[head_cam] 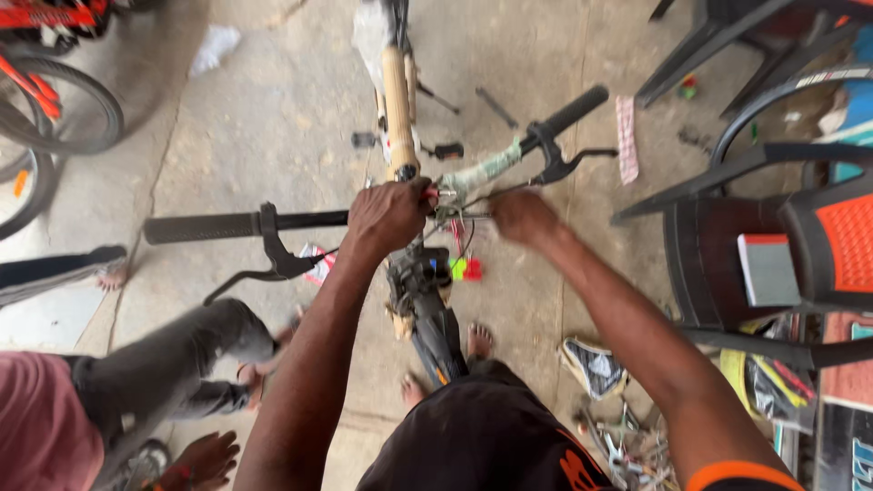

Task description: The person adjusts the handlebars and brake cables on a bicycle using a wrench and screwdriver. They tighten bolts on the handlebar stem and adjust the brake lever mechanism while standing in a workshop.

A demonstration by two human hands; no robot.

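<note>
at stem, left hand (389, 216) clamped on handlebar (300, 220); right hand (523, 216) blurred, grip unclear.

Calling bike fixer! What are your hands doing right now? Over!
Left hand clamped on the handlebar at the stem. Right hand at the cables beside it; grip blurred. Front wheel between the feet. Another person's legs close on the left.

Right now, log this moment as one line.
left hand: gripping handlebar at stem | right hand: on handlebar by brake cables | bike frame: wrapped, upright | second person: crouched left
</note>
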